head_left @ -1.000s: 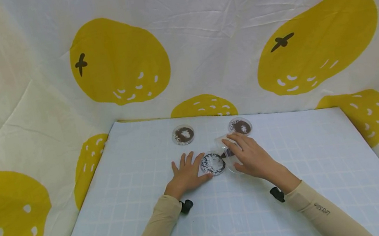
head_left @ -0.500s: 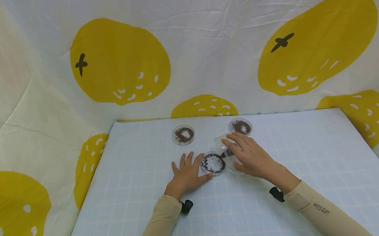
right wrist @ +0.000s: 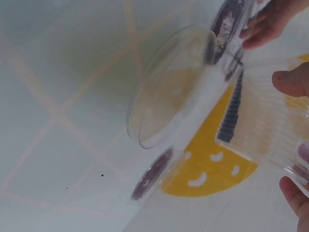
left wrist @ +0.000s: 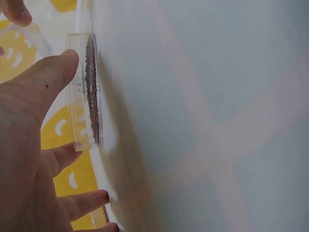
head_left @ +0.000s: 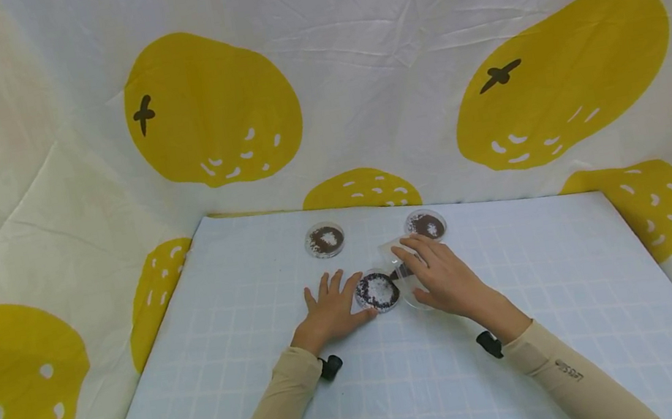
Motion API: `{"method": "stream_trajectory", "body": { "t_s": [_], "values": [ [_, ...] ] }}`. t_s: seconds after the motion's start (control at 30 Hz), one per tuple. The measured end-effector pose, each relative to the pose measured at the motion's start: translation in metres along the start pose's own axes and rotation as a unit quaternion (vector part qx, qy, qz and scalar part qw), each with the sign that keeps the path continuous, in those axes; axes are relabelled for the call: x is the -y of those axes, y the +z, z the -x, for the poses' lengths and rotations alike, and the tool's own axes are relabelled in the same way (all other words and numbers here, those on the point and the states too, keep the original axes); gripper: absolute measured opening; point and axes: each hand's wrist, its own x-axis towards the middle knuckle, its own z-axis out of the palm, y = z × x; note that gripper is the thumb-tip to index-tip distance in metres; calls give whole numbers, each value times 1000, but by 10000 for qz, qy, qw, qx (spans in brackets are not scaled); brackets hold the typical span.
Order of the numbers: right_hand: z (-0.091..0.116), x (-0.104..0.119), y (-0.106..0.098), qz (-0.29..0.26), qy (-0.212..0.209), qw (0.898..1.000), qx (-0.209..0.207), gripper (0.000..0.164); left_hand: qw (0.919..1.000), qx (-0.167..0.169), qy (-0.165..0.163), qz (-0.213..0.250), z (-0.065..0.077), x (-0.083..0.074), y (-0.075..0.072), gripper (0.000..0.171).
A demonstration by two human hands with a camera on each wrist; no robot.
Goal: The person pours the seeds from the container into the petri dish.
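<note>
My left hand (head_left: 330, 314) holds a clear petri dish (head_left: 379, 291) by its rim, thumb on one side and index finger on the other. Dark granules ring a white powdery patch inside it. In the left wrist view, the granules form a dark layer along the dish (left wrist: 91, 96). From the right, my right hand (head_left: 448, 280) grips a clear ribbed plastic container (right wrist: 258, 116), tilted toward that dish. Dark granules (right wrist: 231, 108) lie along the container's low edge, right by the dish's rim. Under the container sits a clear round dish (right wrist: 164, 92), with no granules showing in it.
Two more petri dishes with brown granules and white patches stand farther back, one at left (head_left: 324, 239) and one at right (head_left: 426, 225). The table (head_left: 242, 403) has a pale grid cloth. Behind it hangs a white curtain (head_left: 359, 109) with yellow fruit prints.
More dark granules show around the white patch in the middle petri dish than a second ago. Both hands have stayed almost in place, the right with the container still tilted.
</note>
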Motion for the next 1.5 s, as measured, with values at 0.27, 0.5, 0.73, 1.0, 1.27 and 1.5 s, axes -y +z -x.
{"method": "stream_trajectory", "body": {
  "t_s": [0.27,0.5,0.73,1.0,1.27,1.5],
  "values": [
    [-1,0,2,-16,-30,10000,-54,92,10000,-38,6,-20,-1,1,1,85],
    [-1,0,2,-5,-113,9998,-138,93,10000,-47,16,-6,0,1,1,85],
    [-2,0,4,-6,-179,9997,-184,94,10000,-29,30,13,0,1,1,85],
    [-3,0,3,14,-314,9989,-340,94,10000,-4,-4,-21,1,1,0,85],
    [-4,0,4,50,-344,9987,-384,94,10000,-13,11,-19,0,1,1,85],
    [-4,0,4,78,-339,9988,-355,94,10000,6,-14,-9,0,0,0,85]
  ]
}}
